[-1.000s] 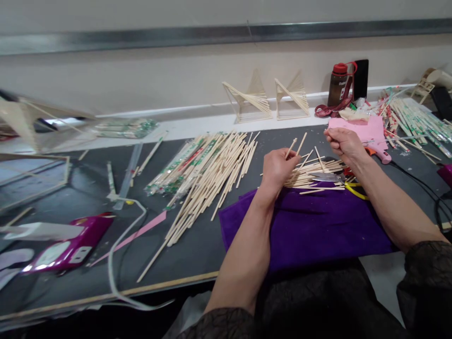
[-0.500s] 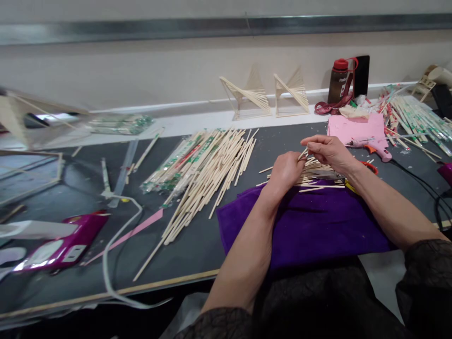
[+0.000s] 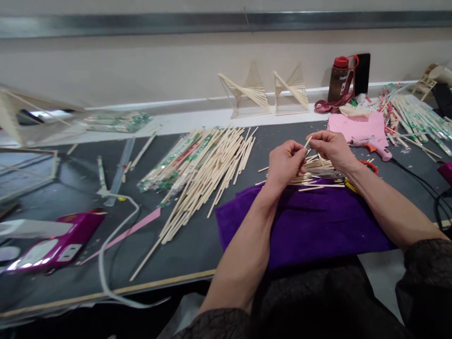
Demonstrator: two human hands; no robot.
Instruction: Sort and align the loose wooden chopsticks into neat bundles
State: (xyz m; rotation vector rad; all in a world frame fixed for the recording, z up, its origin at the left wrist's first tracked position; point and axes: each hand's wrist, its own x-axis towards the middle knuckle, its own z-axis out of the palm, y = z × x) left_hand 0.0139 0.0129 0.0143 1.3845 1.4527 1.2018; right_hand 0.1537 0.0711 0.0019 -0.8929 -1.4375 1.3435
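Observation:
A short piece of wooden stick [image 3: 308, 141] is pinched between the fingertips of both hands above the table. My left hand [image 3: 286, 162] is closed on its lower end, fingers curled. My right hand [image 3: 329, 145] grips close to its upper part with thumb and finger. Just beneath the hands lies a loose heap of cut sticks [image 3: 319, 164], partly hidden by them. Scissors [image 3: 328, 174] with red and yellow handles rest on that heap, under my right wrist. A folded purple cloth [image 3: 318, 226] spreads below my forearms.
Long sticks [image 3: 201, 188] and plastic-wrapped chopsticks [image 3: 173, 165] lie left of centre. A pink glue gun [image 3: 374, 145] with a black cord is at right, near pink paper [image 3: 356, 127]. Two stick models [image 3: 291, 94] and a bottle [image 3: 339, 80] stand along the wall.
My left hand has turned and its fingers have lifted a little, so the stick piece shows more plainly between both hands. The view has shifted slightly.

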